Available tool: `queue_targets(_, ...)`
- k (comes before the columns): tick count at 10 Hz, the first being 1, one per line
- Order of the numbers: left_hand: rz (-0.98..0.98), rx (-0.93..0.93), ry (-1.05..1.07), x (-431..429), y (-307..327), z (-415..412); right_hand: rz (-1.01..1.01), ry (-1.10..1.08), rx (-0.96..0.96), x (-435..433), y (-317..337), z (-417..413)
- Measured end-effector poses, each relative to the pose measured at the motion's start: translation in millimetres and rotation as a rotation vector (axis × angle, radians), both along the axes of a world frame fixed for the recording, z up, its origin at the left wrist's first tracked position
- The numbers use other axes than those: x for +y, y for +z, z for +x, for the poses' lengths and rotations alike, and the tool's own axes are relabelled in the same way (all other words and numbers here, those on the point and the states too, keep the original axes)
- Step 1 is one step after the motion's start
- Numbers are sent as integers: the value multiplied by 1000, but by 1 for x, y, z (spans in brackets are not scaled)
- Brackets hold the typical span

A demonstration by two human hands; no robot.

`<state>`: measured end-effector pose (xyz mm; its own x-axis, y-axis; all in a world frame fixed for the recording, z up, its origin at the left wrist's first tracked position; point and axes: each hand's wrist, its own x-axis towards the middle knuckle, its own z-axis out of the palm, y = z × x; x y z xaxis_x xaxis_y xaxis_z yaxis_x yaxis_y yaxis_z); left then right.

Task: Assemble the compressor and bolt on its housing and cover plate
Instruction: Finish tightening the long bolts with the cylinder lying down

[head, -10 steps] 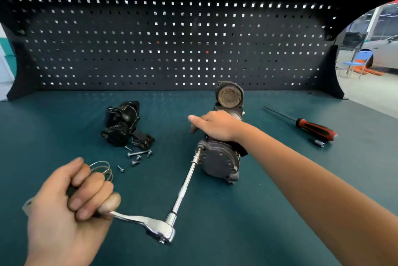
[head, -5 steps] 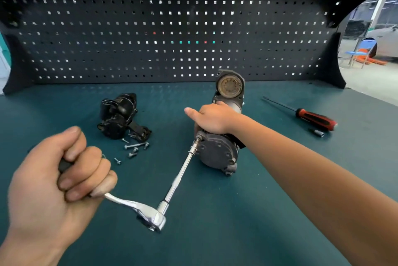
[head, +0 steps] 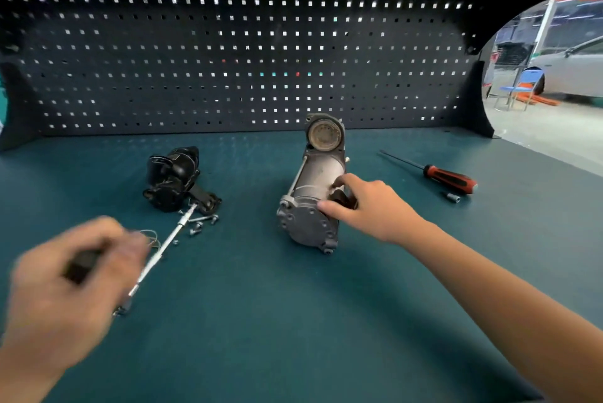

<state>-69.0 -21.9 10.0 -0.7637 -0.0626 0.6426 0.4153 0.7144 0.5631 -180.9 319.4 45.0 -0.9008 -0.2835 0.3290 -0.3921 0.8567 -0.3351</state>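
Observation:
The grey compressor (head: 313,187) lies on the green bench, its round cover plate (head: 305,223) facing me. My right hand (head: 362,203) rests on its right side, fingers curled round the body near the cover plate. My left hand (head: 75,275), blurred, grips the black handle of the ratchet wrench (head: 163,249). The wrench's long extension points away from the compressor, its tip near the loose bolts (head: 200,223). A black housing part (head: 174,179) sits at the left.
A red-and-black screwdriver (head: 447,177) and a small socket (head: 453,197) lie to the right. A thin wire ring (head: 151,236) lies by my left hand. The dark pegboard (head: 244,60) closes the back of the bench.
My left hand has swung the ratchet off the compressor's bolt and to the left. My right hand has slid from the compressor's top to its right side.

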Motion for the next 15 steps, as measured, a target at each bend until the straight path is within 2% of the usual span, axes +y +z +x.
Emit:
queue_targets(1,-297,199,-160,74,20,22,-136,59,43,-3,-6,6)
queue_targets(2,-575,227,-383,100,18,25,-350,67,60,-3,-15,11)
queue_targets(3,-849,180,-378,99,18,22,-450,38,23,1,-24,12)
queue_targets(4,-975,157,-387,106,9,20,-301,25,8,-1,-24,9)
queue_targets(5,-900,30,-418,106,6,18,-154,39,26,0,-19,2)
queue_targets(6,-637,-16,-384,104,3,8,-281,153,-49,4,-17,-3)
queue_targets(7,-219,-131,-222,121,14,-26,-413,208,-93,3,-18,-4)
queue_targets(8,111,-367,-172,145,22,-68,-465,194,-100,2,-21,-5)
queue_targets(9,60,-391,-118,168,15,-87,-654,179,-164,9,-20,-8)
queue_targets(10,72,-365,-77,175,7,-93,-916,11,-151,22,-18,-16)
queue_targets(11,90,-354,-74,174,8,-97,-856,-147,-99,32,-24,-20)
queue_targets(13,253,-417,-139,140,18,-107,-599,-230,-107,44,-38,-21)
queue_targets(15,375,-384,-72,112,14,-107,-516,-259,-76,37,-40,-19)
